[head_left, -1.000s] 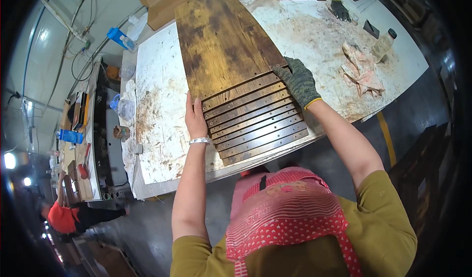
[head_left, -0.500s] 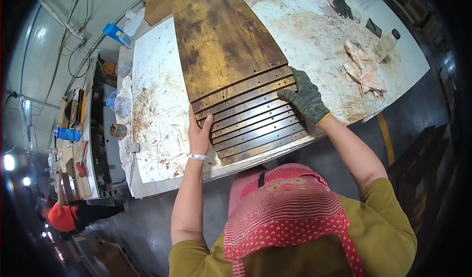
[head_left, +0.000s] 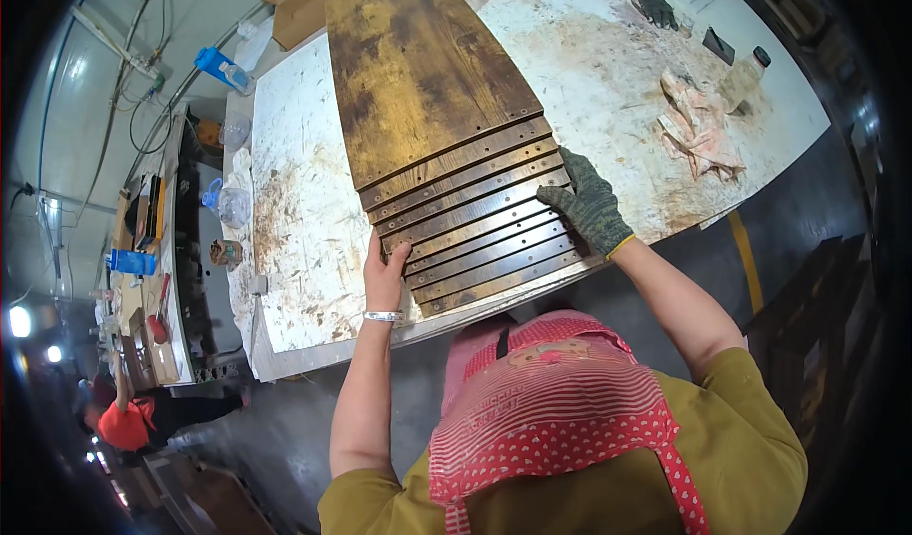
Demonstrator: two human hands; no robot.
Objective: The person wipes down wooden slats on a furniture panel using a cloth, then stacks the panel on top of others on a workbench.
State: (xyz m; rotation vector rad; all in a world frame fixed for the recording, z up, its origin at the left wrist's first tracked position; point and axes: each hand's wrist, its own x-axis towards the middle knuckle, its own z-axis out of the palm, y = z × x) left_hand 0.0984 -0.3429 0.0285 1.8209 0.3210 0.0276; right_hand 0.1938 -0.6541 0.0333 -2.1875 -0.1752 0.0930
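The stack of wooden boards is dark brown, mottled with golden-yellow patches on the top face, and each stepped board edge shows a row of small dark holes. The surface beneath is white, smeared and speckled with rusty brown stains. The right hand wears a dark green-grey knitted glove with a yellow cuff edge; the left hand is bare, with a silver bangle at the wrist. The apron is red with white stripes and tiny white hearts, worn over an olive-yellow shirt. A crumpled rag is pale pinkish-beige. A plastic bottle is blue.
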